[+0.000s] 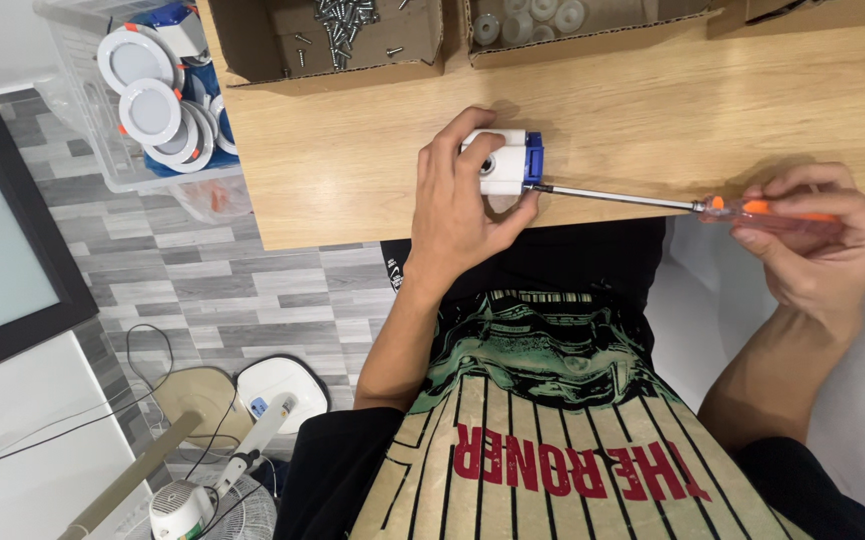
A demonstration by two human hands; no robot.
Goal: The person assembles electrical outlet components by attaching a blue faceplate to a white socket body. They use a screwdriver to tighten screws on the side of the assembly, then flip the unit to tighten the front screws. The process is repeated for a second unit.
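My left hand (457, 195) grips a small white plastic part with a blue end (504, 165) and presses it down on the wooden table (652, 110). My right hand (812, 250) holds a screwdriver by its orange handle (772, 212). The long metal shaft (617, 196) runs left, and its tip meets the blue end of the part.
A cardboard box of screws (337, 35) and another with white round pieces (542, 20) stand at the table's far edge. A clear bin of round white lamps (147, 90) sits on the floor at left. A fan (207, 500) stands below it.
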